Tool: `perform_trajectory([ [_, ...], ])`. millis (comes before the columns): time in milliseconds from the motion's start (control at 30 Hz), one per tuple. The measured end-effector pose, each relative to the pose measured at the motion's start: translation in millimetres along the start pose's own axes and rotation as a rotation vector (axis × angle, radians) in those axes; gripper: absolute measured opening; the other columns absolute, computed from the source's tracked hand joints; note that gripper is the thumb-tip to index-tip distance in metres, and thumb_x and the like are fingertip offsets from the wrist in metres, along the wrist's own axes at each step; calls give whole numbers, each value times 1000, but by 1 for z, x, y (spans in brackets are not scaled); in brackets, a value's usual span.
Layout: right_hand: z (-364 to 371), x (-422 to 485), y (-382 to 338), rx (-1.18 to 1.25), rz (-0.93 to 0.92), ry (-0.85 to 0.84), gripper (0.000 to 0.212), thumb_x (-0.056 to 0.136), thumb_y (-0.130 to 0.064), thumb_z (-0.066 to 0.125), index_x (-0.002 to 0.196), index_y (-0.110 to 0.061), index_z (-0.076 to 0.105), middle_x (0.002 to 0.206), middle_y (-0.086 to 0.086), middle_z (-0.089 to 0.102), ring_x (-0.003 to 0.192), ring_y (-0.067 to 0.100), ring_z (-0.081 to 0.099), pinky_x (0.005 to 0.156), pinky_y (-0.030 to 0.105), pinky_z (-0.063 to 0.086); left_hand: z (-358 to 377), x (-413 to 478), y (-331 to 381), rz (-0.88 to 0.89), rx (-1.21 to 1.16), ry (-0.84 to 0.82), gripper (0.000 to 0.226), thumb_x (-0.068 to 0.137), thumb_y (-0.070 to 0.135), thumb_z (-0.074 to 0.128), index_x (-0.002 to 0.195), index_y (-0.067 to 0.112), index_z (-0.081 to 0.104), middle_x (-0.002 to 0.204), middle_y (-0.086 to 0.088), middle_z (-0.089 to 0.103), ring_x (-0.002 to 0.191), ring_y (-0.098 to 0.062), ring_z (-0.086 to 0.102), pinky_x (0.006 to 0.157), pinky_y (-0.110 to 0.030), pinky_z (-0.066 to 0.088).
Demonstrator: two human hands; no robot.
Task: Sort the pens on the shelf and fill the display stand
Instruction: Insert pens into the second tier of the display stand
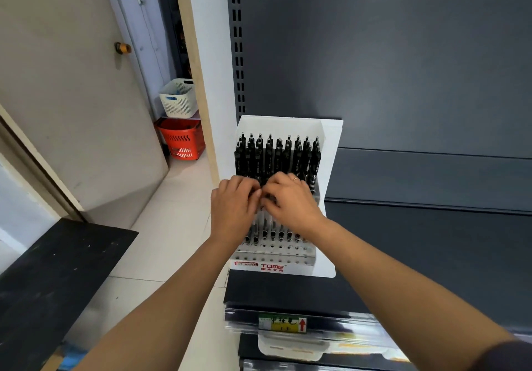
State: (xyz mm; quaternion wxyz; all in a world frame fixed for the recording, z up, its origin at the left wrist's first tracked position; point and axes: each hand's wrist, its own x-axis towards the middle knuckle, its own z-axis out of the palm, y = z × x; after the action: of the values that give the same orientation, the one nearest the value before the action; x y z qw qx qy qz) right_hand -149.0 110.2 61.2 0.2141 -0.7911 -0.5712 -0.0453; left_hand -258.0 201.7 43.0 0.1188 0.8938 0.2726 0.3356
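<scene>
A white tiered display stand (331, 169) marked TOME sits at the left end of a dark grey shelf (431, 241). Its back rows hold several black pens (276, 154) standing upright. Lower rows show pen tops (276, 233), and the front rows are bare holes (273, 251). My left hand (233, 209) and my right hand (290, 200) meet over the stand's middle rows, fingers curled down among the pens. Fingertips and whatever they pinch are hidden by the hands.
A price label (283, 324) is clipped to the shelf's front edge. The grey back panel (403, 68) rises behind. To the left are a door (72, 97), a black board (51, 284), a red basket (182, 138) and a white basket (180, 97) on the floor.
</scene>
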Motion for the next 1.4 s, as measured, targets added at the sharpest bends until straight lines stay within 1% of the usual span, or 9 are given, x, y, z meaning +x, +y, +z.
perform_trajectory([
  [100, -17, -17, 20, 1, 33, 136, 18, 92, -23, 53, 98, -13, 66, 101, 3, 58, 92, 25, 50, 83, 40, 42, 6, 4, 30, 76, -18, 40, 9, 90, 20, 58, 96, 15, 63, 98, -3, 61, 90, -26, 52, 74, -32, 29],
  [267, -54, -67, 88, -87, 183, 177, 22, 96, -26, 47, 107, -16, 64, 105, 2, 58, 94, 24, 51, 84, 37, 43, 40, 11, 105, 196, -86, -41, 11, 92, 24, 54, 96, 19, 63, 96, 2, 62, 91, -23, 51, 75, -30, 27],
  [500, -129, -191, 227, -217, 410, 124, 25, 97, -32, 43, 109, -20, 63, 106, 0, 57, 99, 24, 51, 85, 36, 43, 131, -1, 257, 342, -155, -317, 17, 96, 28, 46, 101, 21, 60, 102, 6, 63, 94, -21, 54, 82, -35, 38],
  [700, -183, -295, 325, -247, 590, 66, 24, 96, -27, 45, 110, -22, 63, 111, 1, 58, 104, 25, 52, 85, 35, 44, 200, -23, 384, 419, -190, -419, 17, 95, 28, 45, 101, 22, 59, 101, 6, 64, 93, -20, 55, 83, -35, 40],
  [1100, -254, -387, 488, -133, 857, 35, 28, 97, -26, 47, 121, -19, 59, 119, 3, 56, 102, 25, 59, 78, 37, 51, 326, -6, 564, 570, -243, -749, 12, 94, 29, 47, 98, 27, 59, 89, 12, 58, 86, -13, 58, 79, -30, 44],
  [1167, -264, -391, 521, -143, 895, 10, 28, 97, -26, 46, 121, -19, 59, 120, 4, 56, 107, 26, 57, 82, 38, 49, 357, 5, 588, 548, -272, -825, 17, 94, 29, 48, 106, 25, 59, 95, 10, 57, 91, -15, 58, 82, -32, 46],
  [1233, -272, -393, 547, -161, 925, -53, 29, 96, -25, 46, 120, -19, 60, 122, 5, 56, 111, 28, 54, 86, 39, 48, 384, 13, 609, 544, -260, -911, 25, 94, 30, 48, 118, 25, 56, 111, 6, 57, 101, -17, 57, 87, -35, 47],
  [1333, -280, -397, 589, -150, 966, -145, 32, 94, -24, 47, 124, -19, 57, 126, 6, 53, 117, 31, 48, 91, 39, 45, 430, 20, 642, 583, -157, -1007, 39, 95, 33, 46, 134, 28, 44, 135, 2, 45, 121, -20, 46, 97, -38, 43],
  [1400, -281, -400, 610, -127, 983, -186, 36, 95, -24, 46, 129, -18, 54, 129, 8, 51, 120, 32, 45, 94, 40, 44, 454, 19, 658, 616, -76, -1037, 48, 95, 34, 44, 141, 29, 34, 143, 1, 36, 127, -24, 38, 99, -40, 39],
])
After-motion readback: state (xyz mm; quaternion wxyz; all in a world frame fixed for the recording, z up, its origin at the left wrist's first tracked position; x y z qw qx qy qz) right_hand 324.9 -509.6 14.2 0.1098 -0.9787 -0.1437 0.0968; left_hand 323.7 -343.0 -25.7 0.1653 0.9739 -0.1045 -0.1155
